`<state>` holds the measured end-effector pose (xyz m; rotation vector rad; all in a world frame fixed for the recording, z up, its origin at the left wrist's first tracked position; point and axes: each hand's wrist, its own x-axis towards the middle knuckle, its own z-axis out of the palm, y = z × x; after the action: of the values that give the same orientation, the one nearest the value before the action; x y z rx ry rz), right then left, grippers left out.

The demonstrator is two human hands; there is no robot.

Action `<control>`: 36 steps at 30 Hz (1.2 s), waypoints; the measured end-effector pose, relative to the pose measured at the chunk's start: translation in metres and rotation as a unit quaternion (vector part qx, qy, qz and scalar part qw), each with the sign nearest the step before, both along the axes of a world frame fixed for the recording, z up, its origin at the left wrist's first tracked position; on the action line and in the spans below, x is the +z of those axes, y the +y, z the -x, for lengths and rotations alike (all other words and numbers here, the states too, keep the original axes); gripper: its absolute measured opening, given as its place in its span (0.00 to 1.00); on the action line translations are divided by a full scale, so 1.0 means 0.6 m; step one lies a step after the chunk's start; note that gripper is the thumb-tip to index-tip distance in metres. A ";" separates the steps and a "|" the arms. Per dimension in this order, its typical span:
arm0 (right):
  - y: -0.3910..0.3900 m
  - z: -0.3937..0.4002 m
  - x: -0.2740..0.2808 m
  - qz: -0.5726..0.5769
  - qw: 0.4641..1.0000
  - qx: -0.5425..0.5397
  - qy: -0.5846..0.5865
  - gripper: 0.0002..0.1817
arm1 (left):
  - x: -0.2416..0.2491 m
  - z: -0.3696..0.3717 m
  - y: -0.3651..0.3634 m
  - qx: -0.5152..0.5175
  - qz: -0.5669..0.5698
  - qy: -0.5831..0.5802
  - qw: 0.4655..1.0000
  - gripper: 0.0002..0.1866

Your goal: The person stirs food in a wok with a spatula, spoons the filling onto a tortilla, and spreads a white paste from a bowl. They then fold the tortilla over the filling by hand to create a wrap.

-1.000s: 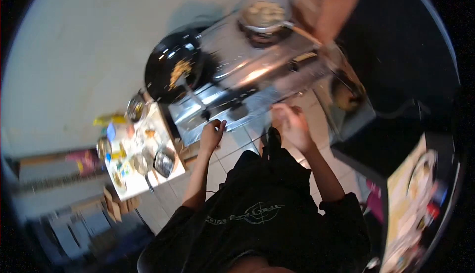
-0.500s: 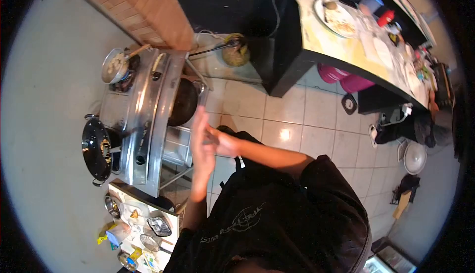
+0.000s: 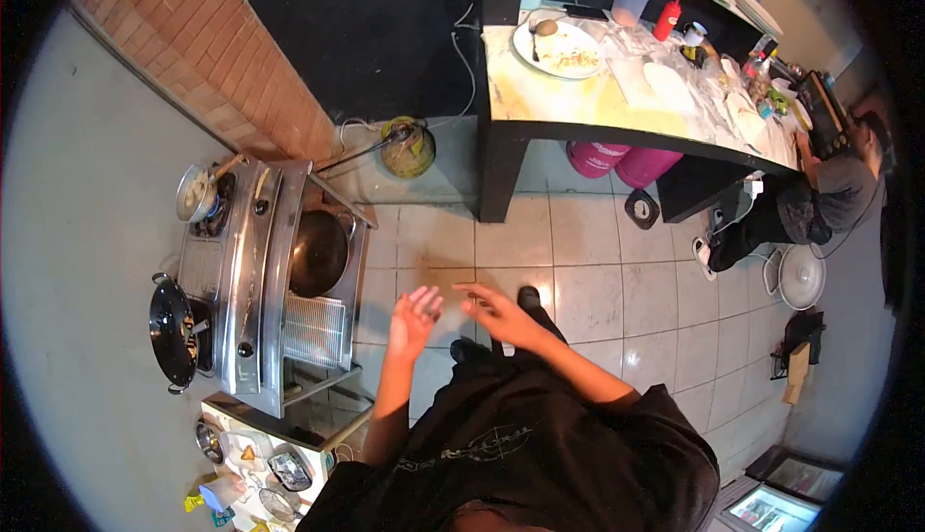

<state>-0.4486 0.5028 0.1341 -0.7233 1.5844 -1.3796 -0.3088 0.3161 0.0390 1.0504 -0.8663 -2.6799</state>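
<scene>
My left hand [image 3: 414,325] is raised in front of my body, palm up, with its fingers spread and nothing in it. Beside it, a small gap away, my right hand [image 3: 503,318] is held over the tiled floor with fingers apart and holding nothing. Nearest to the left hand is the metal stove stand [image 3: 279,339]. On its burners sit a black wok [image 3: 171,334] with some food and a utensil in it, and a small pot [image 3: 197,195] with pale contents. A dark wok [image 3: 319,253] rests on the lower shelf.
A counter [image 3: 520,93] at the upper right bears a plate [image 3: 559,50] with food scraps and a red bottle [image 3: 667,19]. Another person [image 3: 829,195] is at its far end. Pink gas cylinders [image 3: 595,156] stand underneath. A side table [image 3: 241,498] holds bowls and packets.
My hands, pressed together and blurred before, have come apart. The view has turned, so the stove and counter sit lower and further left, and the other person shows more fully.
</scene>
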 end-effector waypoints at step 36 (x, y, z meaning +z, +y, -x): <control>0.352 0.543 -0.025 0.031 0.990 -0.061 0.120 0.29 | 0.257 0.587 0.398 -0.083 0.383 0.107 0.914 0.42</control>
<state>-0.7744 0.7142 0.1192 -0.8696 1.8035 -1.4801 -0.6608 0.5546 0.1930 0.4970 -1.7941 -2.1389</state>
